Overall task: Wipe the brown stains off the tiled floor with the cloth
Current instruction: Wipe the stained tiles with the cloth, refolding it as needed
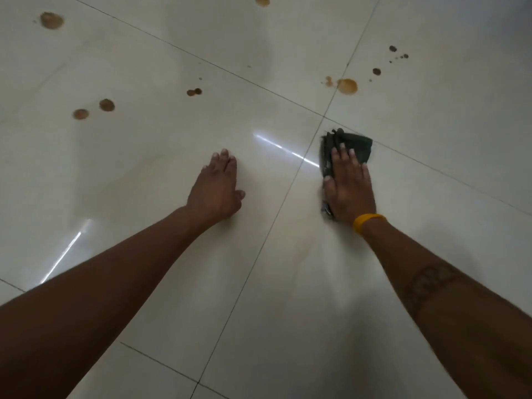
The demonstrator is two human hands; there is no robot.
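A person's right hand [347, 182], a yellow band [368, 223] at the wrist, lies flat with straight fingers pressing a crumpled dark green cloth [349, 148] against the glossy cream tiled floor [273, 283], while the left hand [217, 188] rests open on the tile, fingers straight and close together, bracing the body's weight well to the left of the cloth. The cloth sits under the right palm and fingertips, bunching out ahead of and to the left of them, just short of a crossing of grout lines [324, 116].

The rag looks soft, thin and light, likely damp. It should fold and slide easily under the hand and will not hold any shape, so the sound way to work it is a flat palm over its middle, pressing down, rather than a pinch at an edge, which would let it trail and bunch. The polished tile appears slippery, and the braced hand could skid.

Beyond the right hand's fingertips, across the grout joint, lies the nearest large brown stain [347, 86] with small dark specks [377, 71] farther out to its right. Ahead of the left hand sit twin small brown spots [194, 92], a pair of rounder brown blotches [93, 109] to its left, and more marks [51, 20] at the far edges. Most of the staining remains to be wiped.
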